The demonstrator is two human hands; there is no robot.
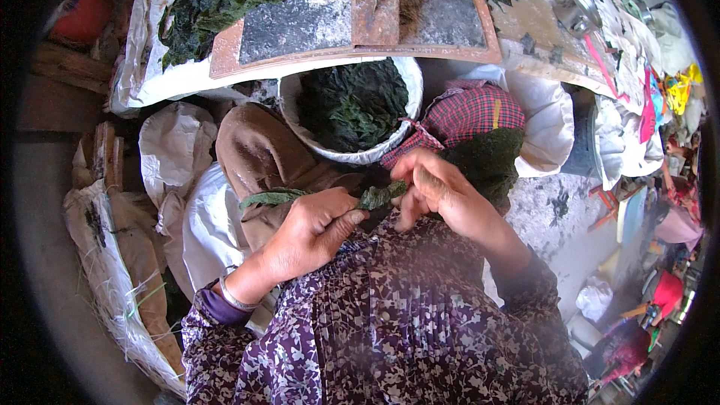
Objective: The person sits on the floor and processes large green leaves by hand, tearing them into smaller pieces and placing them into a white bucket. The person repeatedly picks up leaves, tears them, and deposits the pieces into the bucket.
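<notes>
My left hand pinches a narrow, bunched strip of dark green seaweed between thumb and fingers. One tail of it sticks out past the back of this hand, over my brown-covered knee. At the strip's other end is my right hand, its fingers bent and slightly blurred; whether they grip the tip is hard to see. A broad dark seaweed sheet drapes over my other knee, partly on a red-and-black checked cloth. Just beyond my hands stands a white-rimmed round tub holding loose seaweed.
Across the front runs a low table with a white cover. On it lie a seaweed heap, a wooden-framed dark board with an upright wooden fixture, and a metal tin. White sacks flank me. Other people sit far right.
</notes>
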